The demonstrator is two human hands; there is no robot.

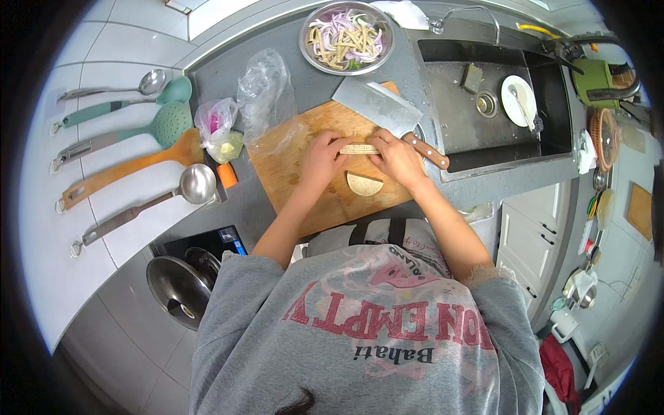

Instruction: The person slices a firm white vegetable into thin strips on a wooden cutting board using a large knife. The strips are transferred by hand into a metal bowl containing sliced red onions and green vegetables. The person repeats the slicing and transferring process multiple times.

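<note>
Between my left hand [328,154] and my right hand [392,155], a short stack of pale slices [359,149] is gripped by its two ends, over a wooden cutting board [290,171]. Just below it on the board lies a half-round pale piece [364,184] with a brown edge. A cleaver [377,106] rests across the board's upper right, its blade pointing up-left and its riveted wooden handle near my right hand. Beyond the board stands a steel bowl [346,37] of sliced purple onion and pale strips.
A clear plastic bag [267,93] touches the board's upper left, near a small bagged item [218,124] and an orange piece [226,176]. Utensils, among them a steel ladle [197,184], hang at left. At right, the sink [451,119] holds a white dish [518,101] and a sponge [472,78].
</note>
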